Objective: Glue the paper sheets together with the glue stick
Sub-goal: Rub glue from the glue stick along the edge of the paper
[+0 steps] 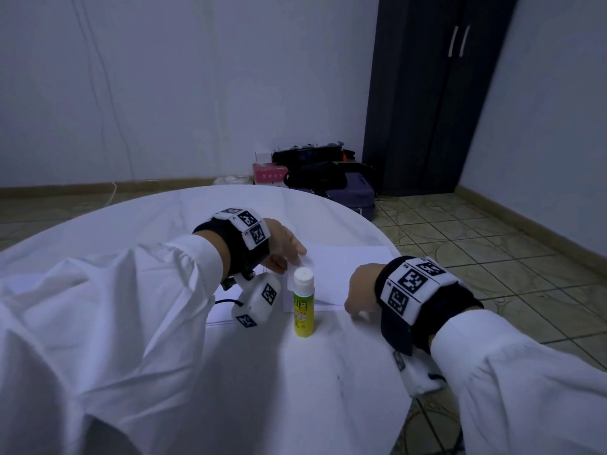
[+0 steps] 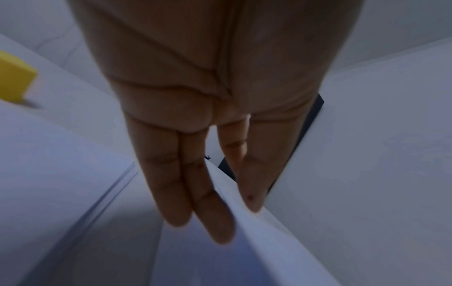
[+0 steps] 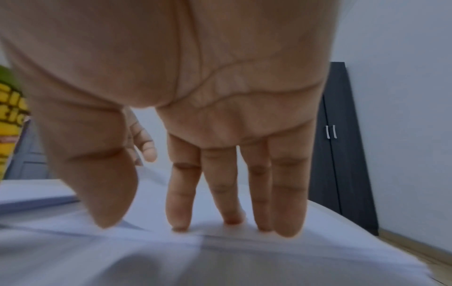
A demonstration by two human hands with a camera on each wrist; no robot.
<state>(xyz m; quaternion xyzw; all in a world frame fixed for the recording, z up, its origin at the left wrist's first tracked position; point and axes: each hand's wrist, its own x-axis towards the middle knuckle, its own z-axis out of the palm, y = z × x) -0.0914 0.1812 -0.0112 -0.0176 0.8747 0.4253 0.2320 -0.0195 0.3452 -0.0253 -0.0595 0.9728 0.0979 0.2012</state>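
Observation:
A glue stick (image 1: 303,303) with a white cap and a yellow-green body stands upright on the round white table (image 1: 312,389). Its body shows at the left edge of the wrist views (image 2: 14,81) (image 3: 9,125). White paper sheets (image 1: 348,274) lie just behind it. My left hand (image 1: 289,254) is at the sheets' left edge. Its fingers (image 2: 203,212) are straight, and the raised edge of a sheet (image 2: 244,222) runs between them. My right hand (image 1: 356,305) rests at the near right of the sheets, its straight fingertips (image 3: 232,220) pressing down on the white surface.
The table's edge curves close past my right wrist, with tiled floor (image 1: 492,257) beyond. A dark wardrobe (image 1: 433,93) stands in the far corner. Bags (image 1: 322,175) and a pink box (image 1: 269,174) sit on the floor against the wall.

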